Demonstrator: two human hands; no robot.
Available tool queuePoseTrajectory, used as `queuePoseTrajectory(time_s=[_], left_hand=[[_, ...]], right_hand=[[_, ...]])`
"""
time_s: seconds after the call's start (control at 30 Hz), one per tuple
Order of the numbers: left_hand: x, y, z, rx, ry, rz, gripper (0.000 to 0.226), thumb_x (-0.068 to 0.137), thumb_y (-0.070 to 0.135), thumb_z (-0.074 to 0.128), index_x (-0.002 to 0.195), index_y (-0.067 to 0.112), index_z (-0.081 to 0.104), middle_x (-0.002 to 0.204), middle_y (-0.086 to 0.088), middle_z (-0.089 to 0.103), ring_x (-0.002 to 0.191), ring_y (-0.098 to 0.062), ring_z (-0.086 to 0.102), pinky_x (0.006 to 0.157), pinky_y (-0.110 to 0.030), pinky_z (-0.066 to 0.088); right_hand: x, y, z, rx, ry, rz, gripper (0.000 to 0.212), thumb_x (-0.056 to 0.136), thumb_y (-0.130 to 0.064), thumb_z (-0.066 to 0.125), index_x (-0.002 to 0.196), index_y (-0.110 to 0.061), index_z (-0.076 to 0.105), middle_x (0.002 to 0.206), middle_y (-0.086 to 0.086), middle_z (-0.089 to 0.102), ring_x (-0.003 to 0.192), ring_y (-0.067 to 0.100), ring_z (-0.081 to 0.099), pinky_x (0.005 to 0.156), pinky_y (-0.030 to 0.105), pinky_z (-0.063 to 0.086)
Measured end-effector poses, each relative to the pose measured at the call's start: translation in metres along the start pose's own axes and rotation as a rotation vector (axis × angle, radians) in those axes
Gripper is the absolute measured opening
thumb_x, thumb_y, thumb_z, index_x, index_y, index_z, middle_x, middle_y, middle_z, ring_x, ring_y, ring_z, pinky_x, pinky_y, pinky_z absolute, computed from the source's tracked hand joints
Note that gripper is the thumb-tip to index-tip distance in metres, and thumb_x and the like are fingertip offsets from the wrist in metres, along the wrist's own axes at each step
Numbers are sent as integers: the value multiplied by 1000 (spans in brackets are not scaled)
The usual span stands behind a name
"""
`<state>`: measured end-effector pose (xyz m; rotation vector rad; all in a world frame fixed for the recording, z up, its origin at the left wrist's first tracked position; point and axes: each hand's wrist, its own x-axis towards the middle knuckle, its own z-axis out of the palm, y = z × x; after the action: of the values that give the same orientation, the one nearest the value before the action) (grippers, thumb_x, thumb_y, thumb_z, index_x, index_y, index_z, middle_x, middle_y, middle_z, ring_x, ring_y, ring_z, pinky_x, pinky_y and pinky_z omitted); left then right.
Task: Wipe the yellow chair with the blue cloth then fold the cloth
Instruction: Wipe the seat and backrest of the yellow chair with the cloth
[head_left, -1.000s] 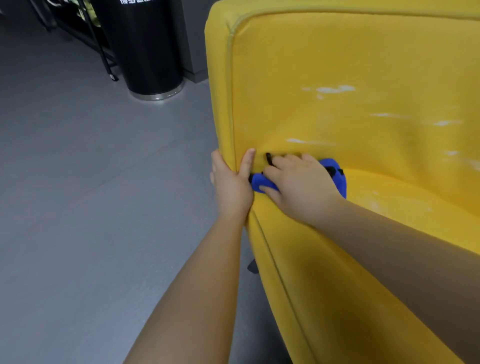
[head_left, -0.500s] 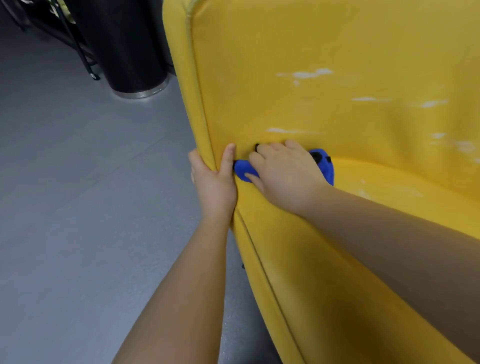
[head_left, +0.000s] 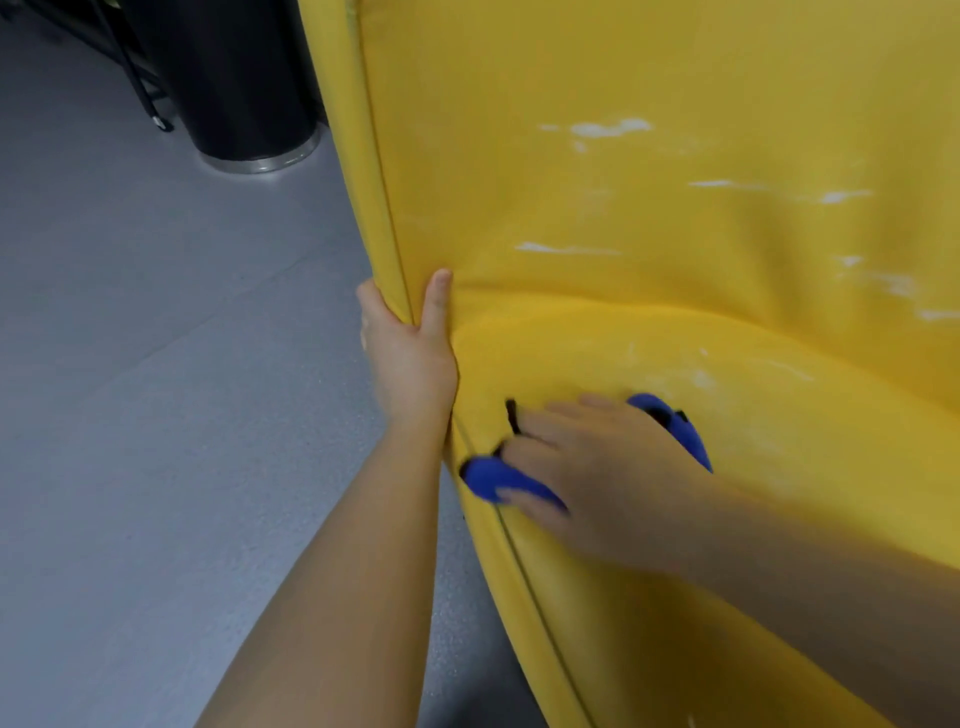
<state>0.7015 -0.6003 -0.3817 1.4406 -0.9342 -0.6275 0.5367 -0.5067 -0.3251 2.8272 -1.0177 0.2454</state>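
The yellow chair (head_left: 649, 218) fills the right of the head view, its backrest marked with white scuffs. My left hand (head_left: 410, 353) grips the chair's left edge where backrest meets seat, thumb on the inner face. My right hand (head_left: 597, 467) lies flat on the seat cushion near its left front edge, pressing the blue cloth (head_left: 493, 480) under the palm. Blue shows on both sides of the hand, with a black trim strip poking out past the fingers. Most of the cloth is hidden beneath the hand.
Grey floor (head_left: 156, 415) spreads to the left of the chair. A black cylindrical bin with a metal base ring (head_left: 244, 104) stands at the back left, beside thin black frame legs (head_left: 140, 88).
My right hand has slid the cloth from the crease at the backrest forward and down onto the seat's front edge. My left hand keeps its grip on the chair's edge.
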Motion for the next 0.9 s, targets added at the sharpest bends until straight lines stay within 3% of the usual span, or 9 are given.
queuePoseTrajectory(time_s=[0.13,0.3,0.43,0.57,0.67,0.73,0.9], left_hand=[[5,-4,-2,-17,-15,21,32,83,64,57,97,41,40,109,8,61,108,-19,59,91,-40,50],[13,-10,-6,-87,-101,-3,33,81,65,57,98,41,43,117,-1,62,112,-21,58,97,-48,47],[9,-7,-8,-87,-100,2,35,81,68,57,101,44,43,119,4,61,116,-22,55,99,-49,46],[10,-3,-9,-74,-128,-18,30,90,55,59,108,42,39,114,18,55,116,-18,54,103,-47,44],[7,-3,-10,-63,-139,-25,23,91,57,56,103,52,37,113,25,51,120,-19,51,105,-49,41],[4,-2,-10,-67,-129,-21,23,88,61,55,102,54,37,113,24,52,120,-20,51,105,-50,42],[6,-2,-11,-63,-105,-8,29,82,67,54,100,49,40,119,9,57,119,-24,52,102,-48,44]], right_hand=[[76,30,16,-137,82,133,19,84,-33,62,88,-14,63,83,7,61,75,30,60,64,37,40],[96,40,21,-111,104,222,20,91,-34,54,96,-16,61,95,5,61,90,29,58,74,40,38],[89,25,17,0,79,337,23,95,-36,49,102,-17,59,104,6,60,96,29,57,75,39,37],[42,-9,1,118,34,197,17,86,-36,59,81,-20,56,79,1,56,72,26,56,60,35,36],[-10,-35,-9,110,-89,25,15,79,-41,62,80,-26,58,76,-7,54,68,16,53,60,30,38],[-11,-28,-8,78,-84,-25,17,79,-42,63,80,-26,60,76,-7,55,68,16,54,59,29,39],[76,34,18,-261,158,313,21,79,-31,71,79,-13,61,73,7,57,67,30,57,59,36,38]])
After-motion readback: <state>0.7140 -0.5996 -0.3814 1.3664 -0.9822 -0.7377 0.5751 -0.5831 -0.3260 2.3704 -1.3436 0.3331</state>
